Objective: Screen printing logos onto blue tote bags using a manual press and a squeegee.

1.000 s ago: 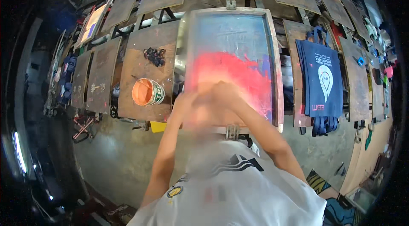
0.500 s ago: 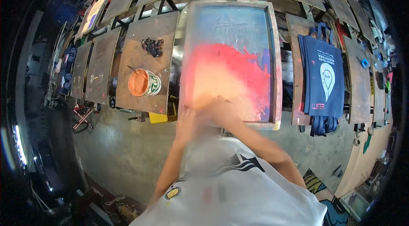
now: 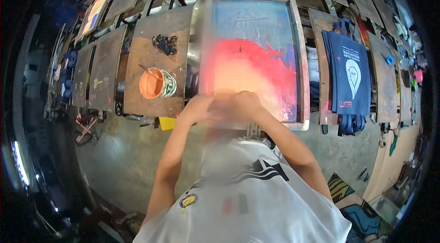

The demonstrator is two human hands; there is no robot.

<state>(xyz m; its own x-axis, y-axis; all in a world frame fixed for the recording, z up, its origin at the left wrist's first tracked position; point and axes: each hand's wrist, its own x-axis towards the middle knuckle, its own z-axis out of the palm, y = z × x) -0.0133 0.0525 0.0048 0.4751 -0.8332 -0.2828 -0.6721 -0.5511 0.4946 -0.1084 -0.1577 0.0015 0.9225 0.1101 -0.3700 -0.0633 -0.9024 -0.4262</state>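
Note:
A wooden-framed printing screen (image 3: 250, 23) lies before me, its upper part blue-grey, its lower part smeared with pink-red and pale orange ink. Along the screen's lower part, my left hand (image 3: 199, 108) and my right hand (image 3: 247, 104) are side by side with fingers curled; what they grip is hidden in a blurred band down the middle of the picture. An orange-filled tub (image 3: 156, 83) with a stick in it rests on the board (image 3: 137, 50) to the left, below a crumpled black, glossy thing (image 3: 165, 44).
Rows of stained boards (image 3: 103, 69) on metal rails run left, right and behind the screen. Stacked navy tote bags (image 3: 346, 78) lie on the right-hand board. A yellow object (image 3: 167, 123) shows under the left board. Concrete floor (image 3: 114, 151) is below.
Both hands dipped toward me half a second ago and are now slightly higher in the picture, still at the screen's lower part. The whole scene has shifted upward in the view since one second ago.

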